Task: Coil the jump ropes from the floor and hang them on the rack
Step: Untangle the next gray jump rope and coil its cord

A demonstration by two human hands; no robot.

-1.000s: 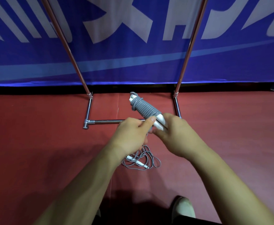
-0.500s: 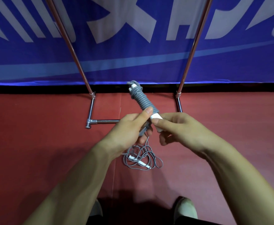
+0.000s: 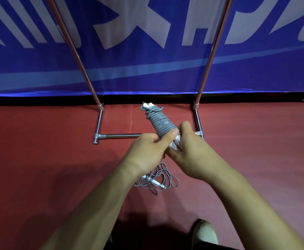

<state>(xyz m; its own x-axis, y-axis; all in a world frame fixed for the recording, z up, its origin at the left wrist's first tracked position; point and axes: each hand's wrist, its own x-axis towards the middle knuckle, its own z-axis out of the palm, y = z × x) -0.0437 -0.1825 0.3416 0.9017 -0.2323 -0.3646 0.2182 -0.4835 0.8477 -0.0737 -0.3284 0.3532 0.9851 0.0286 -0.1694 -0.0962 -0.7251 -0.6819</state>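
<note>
The left hand [image 3: 147, 150] and right hand [image 3: 192, 152] both clasp the near end of 1 wound rope [image 3: 161, 121], probably to stop its coils slipping.

Both hands grip the near end of a coiled grey jump rope [image 3: 159, 121]: left hand [image 3: 148, 152], right hand [image 3: 192, 150]. A loose rope [image 3: 159, 181] lies on the red floor [image 3: 39, 159], near the rack [image 3: 118, 135].

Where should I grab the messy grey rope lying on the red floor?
Pinch the white handle in the loose grey jump rope pile, reaching from above: it seems the only stiff part, and it lies flat on the red floor among floppy loops.
</note>
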